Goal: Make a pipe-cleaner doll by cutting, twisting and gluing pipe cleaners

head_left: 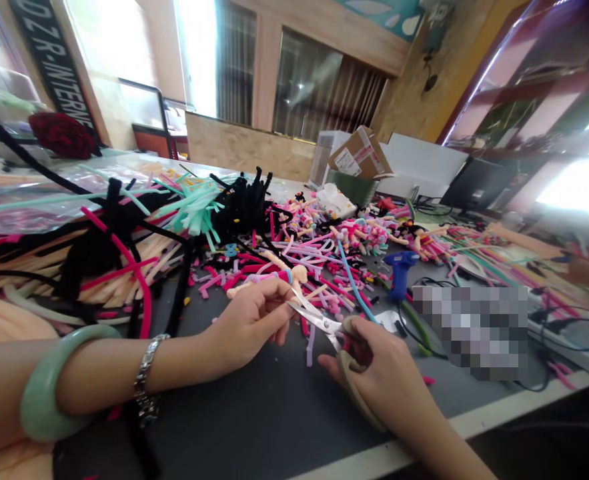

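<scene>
"in the head view, what worries you?"

"the blades. the right hand [387,373] is wrapped round the handles of the scissors [327,325], and the tips sit right at the fingertips of the left hand [251,320]. a slip could nick skin."

"what would cause it?"

"a poor view of the cut, i'd judge. the fingers cover the spot, so i can't tell what lies between the blades. a bad snip might also take off a limb."

"and the left hand?"

"thumb and finger pinched together, apparently on the doll [299,274]; the exact grip is hidden."

"where's the doll, and how does it look?"

"at twelve o'clock from those fingertips, with the scissors pointing in from four. it's fuzzy and cream, with a rounded knob, a bluish band below it, some lilac, and thin limbs toward nine and eleven."

"anything else?"

"the loose cuttings [319,293] just past it could hide a dropped piece, and the glue gun [399,272], two o'clock from the scissors, could get knocked."
</scene>
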Demonstrator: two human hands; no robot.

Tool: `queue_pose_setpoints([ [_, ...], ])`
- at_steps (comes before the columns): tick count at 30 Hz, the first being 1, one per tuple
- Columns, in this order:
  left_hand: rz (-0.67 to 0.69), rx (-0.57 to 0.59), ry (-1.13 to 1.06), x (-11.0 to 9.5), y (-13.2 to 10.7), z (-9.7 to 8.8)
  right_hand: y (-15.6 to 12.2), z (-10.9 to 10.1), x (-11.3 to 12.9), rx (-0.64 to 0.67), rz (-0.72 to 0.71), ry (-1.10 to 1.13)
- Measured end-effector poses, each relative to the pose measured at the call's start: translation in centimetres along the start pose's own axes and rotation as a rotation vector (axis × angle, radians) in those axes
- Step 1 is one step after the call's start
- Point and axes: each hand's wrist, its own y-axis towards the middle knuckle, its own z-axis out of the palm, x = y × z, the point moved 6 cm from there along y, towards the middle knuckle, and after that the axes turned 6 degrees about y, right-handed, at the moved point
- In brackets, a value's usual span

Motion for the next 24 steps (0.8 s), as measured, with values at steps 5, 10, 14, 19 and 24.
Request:
queue_pose_setpoints([
  [5, 0.013, 0.015, 0.023, 0.11, -0.05, 0.06, 0.02, 0.00, 0.26, -0.009, -0.029, 0.011],
  [10, 0.034, 0.063, 0.023, 0.62, -0.17, 0.31, 0.01, 0.04, 0.33, 0.023, -0.057, 0.027],
  [14, 0.045, 0.089, 0.010, 0.66, -0.17, 0.39, -0.10, -0.03, 0.22, 0.030, -0.045, 0.038],
  [19, 0.011, 0.098, 0.013, 0.51, -0.23, 0.42, -0.13, 0.06, 0.32, 0.055, -0.038, 0.031],
  [24, -0.018, 0.122, 0.030, 0.52, -0.17, 0.60, -0.06, 0.04, 0.57, 0.051, -0.062, 0.012],
])
